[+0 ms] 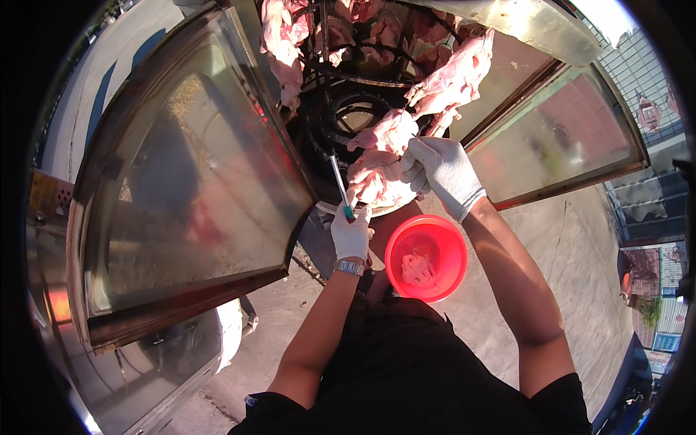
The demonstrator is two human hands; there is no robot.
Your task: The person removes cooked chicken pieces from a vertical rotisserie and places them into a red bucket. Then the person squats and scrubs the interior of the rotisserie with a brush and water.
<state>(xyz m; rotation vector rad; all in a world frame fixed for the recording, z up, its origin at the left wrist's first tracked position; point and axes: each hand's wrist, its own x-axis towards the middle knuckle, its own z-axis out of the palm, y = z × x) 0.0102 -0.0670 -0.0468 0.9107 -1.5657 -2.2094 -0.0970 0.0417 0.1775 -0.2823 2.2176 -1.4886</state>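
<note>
My left hand, in a whitish glove, grips a long metal tool with a teal handle; its metal shaft points up towards the oven. The fingertips are at the lower edge of a raw plucked bird. My right hand, also gloved, is beside that bird with thumb and fingers pinched together at a thin dark piece, perhaps a hook. Another raw bird hangs just above. More raw carcasses hang on the dark rack of a round oven. Below my hands, a red bucket holds one raw carcass.
A large curved glass door stands open on the left, and a second glass door on the right. The oven's dark round opening lies beneath the rack. Concrete ground surrounds the oven. A metal cover juts in at the top right.
</note>
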